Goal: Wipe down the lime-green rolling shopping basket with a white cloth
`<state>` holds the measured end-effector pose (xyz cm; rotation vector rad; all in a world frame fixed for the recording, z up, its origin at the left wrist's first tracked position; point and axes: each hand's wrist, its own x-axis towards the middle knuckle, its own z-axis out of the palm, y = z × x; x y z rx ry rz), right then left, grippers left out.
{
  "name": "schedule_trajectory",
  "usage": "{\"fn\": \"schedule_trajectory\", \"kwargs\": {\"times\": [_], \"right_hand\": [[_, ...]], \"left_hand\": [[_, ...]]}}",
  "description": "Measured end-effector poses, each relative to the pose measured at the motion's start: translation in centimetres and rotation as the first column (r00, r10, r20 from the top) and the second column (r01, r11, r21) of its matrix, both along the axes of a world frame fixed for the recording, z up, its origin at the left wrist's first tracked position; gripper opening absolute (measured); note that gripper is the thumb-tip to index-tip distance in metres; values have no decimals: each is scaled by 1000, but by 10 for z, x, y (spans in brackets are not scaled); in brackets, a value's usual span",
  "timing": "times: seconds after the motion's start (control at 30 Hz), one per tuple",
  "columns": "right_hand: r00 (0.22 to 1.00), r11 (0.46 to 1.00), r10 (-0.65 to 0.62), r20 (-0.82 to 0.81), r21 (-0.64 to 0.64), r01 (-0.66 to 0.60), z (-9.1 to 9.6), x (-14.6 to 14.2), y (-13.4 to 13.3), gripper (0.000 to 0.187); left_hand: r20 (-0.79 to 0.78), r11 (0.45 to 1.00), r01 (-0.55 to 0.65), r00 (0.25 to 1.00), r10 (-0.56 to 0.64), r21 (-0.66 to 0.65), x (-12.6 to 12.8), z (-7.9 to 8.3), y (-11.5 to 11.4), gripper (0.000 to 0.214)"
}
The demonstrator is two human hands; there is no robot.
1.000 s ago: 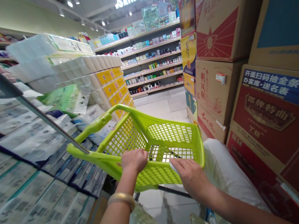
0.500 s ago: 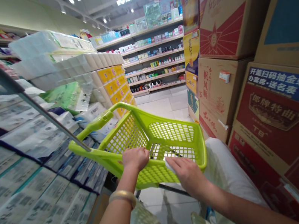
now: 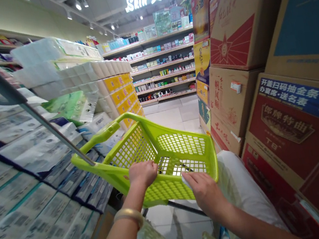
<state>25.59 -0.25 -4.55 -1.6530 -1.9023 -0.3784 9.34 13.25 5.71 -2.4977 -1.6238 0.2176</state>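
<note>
A lime-green plastic shopping cart (image 3: pixel 181 140) with a perforated basket stands sideways in front of me. My left hand (image 3: pixel 144 174) is closed in a fist around the near rim of its basket. Further right on that rim rests my right hand (image 3: pixel 203 189), fingers bent over a small white tissue-like piece (image 3: pixel 186 182) pressed to the plastic. Most of that piece is hidden under the fingers. A gold-coloured bangle (image 3: pixel 129 217) circles my left wrist. The cart's lime-green push handle (image 3: pixel 103 133) is at its left end.
Packs of paper rolls (image 3: pixel 41 53) and tissue packs (image 3: pixel 36 221) are stacked on the left. Cardboard cartons (image 3: pixel 236 102) rise close on the right. A grey-handled metal pole (image 3: pixel 54 129) slants over the cart's left end. Stocked shelves (image 3: pixel 165 61) stand beyond the tiled floor.
My right hand has slid slightly rightward along the cart's rim with the white piece. My left hand keeps its grip on the rim. The view has shifted a little.
</note>
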Motion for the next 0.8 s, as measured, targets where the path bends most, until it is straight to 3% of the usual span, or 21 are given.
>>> {"fn": "schedule_trajectory", "kwargs": {"times": [0.17, 0.3, 0.4, 0.67, 0.8], "right_hand": [[999, 982, 31, 44, -187, -22, 29, -43, 35, 43], [998, 973, 55, 35, -227, -46, 36, -59, 48, 43], [997, 985, 71, 17, -162, -67, 26, -48, 39, 46], [999, 999, 50, -6, 21, -50, -10, 21, -15, 54], [999, 999, 14, -32, 53, -12, -15, 26, -23, 56]], "left_hand": [[-9, 1000, 5, 1000, -5, 6, 0, -3, 2, 46], [-10, 1000, 3, 1000, -3, 15, -2, -5, 4, 46], [-2, 1000, 4, 1000, -4, 15, -3, -6, 5, 46], [38, 1000, -4, 999, 3, 12, -3, -4, 3, 47], [45, 1000, 0, 999, 0, 8, -3, -3, 1, 47]]}}
